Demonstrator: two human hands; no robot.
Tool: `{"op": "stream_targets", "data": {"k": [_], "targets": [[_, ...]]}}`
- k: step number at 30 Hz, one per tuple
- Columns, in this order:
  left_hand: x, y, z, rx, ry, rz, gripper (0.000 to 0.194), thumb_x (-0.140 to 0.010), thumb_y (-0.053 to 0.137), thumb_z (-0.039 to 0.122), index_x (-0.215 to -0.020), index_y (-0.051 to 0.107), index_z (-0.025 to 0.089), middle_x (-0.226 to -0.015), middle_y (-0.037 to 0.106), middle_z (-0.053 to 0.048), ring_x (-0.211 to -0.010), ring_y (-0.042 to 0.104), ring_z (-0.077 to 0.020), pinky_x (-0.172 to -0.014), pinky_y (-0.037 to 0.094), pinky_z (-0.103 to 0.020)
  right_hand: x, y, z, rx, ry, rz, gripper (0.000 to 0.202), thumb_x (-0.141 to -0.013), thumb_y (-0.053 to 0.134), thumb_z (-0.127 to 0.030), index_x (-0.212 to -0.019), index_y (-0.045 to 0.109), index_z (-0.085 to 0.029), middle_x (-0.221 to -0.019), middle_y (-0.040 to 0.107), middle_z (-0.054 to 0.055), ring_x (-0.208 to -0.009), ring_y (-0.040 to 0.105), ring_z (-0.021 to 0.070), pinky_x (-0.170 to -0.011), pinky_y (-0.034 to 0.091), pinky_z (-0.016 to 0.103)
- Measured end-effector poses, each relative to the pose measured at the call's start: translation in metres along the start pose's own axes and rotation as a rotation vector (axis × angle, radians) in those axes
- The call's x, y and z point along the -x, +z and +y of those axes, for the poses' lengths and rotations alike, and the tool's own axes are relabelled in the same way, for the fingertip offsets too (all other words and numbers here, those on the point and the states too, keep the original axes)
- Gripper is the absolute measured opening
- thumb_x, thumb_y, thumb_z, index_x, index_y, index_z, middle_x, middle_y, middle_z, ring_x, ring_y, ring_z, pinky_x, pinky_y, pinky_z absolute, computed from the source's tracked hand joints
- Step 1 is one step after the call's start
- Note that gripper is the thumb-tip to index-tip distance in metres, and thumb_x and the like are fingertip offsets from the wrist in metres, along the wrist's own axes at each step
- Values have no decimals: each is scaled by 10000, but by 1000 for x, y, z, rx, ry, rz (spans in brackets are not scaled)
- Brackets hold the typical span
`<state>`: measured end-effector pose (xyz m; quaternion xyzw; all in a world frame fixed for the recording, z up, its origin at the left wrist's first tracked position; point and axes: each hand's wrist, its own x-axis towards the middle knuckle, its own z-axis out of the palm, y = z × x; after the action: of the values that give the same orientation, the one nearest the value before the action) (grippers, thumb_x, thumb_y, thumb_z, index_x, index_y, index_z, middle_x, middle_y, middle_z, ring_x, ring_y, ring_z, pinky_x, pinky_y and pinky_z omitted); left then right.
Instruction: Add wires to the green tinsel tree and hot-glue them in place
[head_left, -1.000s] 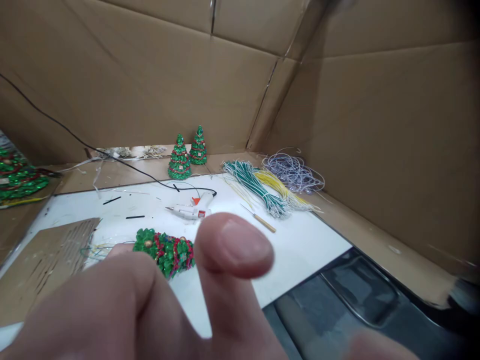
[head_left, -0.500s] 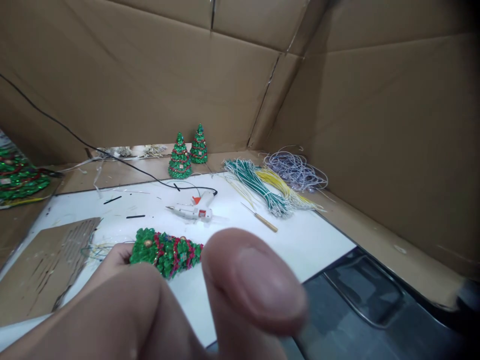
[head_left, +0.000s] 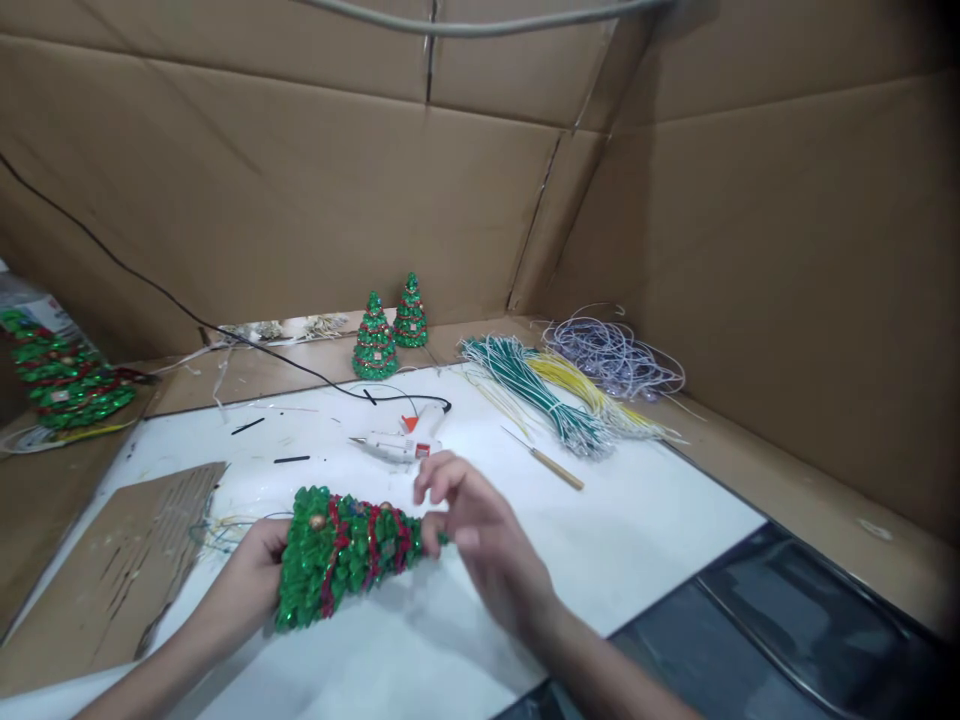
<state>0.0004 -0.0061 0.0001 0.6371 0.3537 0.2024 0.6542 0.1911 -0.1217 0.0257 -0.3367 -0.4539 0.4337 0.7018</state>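
A small glittery green Christmas tree with red garland and gold beads lies sideways above the white board. My left hand is closed on its wide base, and the tree hides part of those fingers. At the narrow tip is my right hand, slightly blurred, its fingers bent but apart. One finger overlaps the tip; I cannot tell how firmly it touches. Just beyond that hand lies a white glue gun with a red trigger. A wooden-handled awl is to its right.
Two small trees stand at the back beside bundled green wires, yellow wires and a tangled clear light string. Another tree is at far left. Cardboard lies left; a black cord crosses behind.
My right hand, earlier large and close to the camera, has moved away and down to the tree's tip. The view has shifted slightly; my left hand still holds the tree.
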Motion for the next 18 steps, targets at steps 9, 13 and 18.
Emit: {"op": "stream_targets", "data": {"k": [9, 13, 18], "targets": [[-1, 2, 1, -47, -8, 7, 246, -578, 724, 223, -374, 615, 138, -434, 585, 3, -426, 441, -93, -433, 383, -188, -84, -104, -25, 662, -215, 251, 11, -749, 499, -215, -748, 507, -207, -835, 432, 10, -700, 416, 130, -558, 377, 251], [-2, 3, 0, -91, -4, 21, 249, -527, 762, 244, -357, 615, 136, -416, 568, 1, -418, 439, -102, -423, 372, -198, -100, -121, -2, 828, -200, 237, 22, -717, 507, -208, -737, 513, -204, -836, 457, 24, -767, 457, 156, -541, 373, 242], [-1, 5, 0, -54, -15, 132, 308, -525, 796, 308, -354, 603, 139, -408, 546, 3, -468, 452, -119, -485, 408, -223, -91, -128, 18, 1001, -160, 31, 228, -697, 489, -104, -859, 611, -207, -920, 550, 40, -862, 527, 173, -736, 445, 306]]}}
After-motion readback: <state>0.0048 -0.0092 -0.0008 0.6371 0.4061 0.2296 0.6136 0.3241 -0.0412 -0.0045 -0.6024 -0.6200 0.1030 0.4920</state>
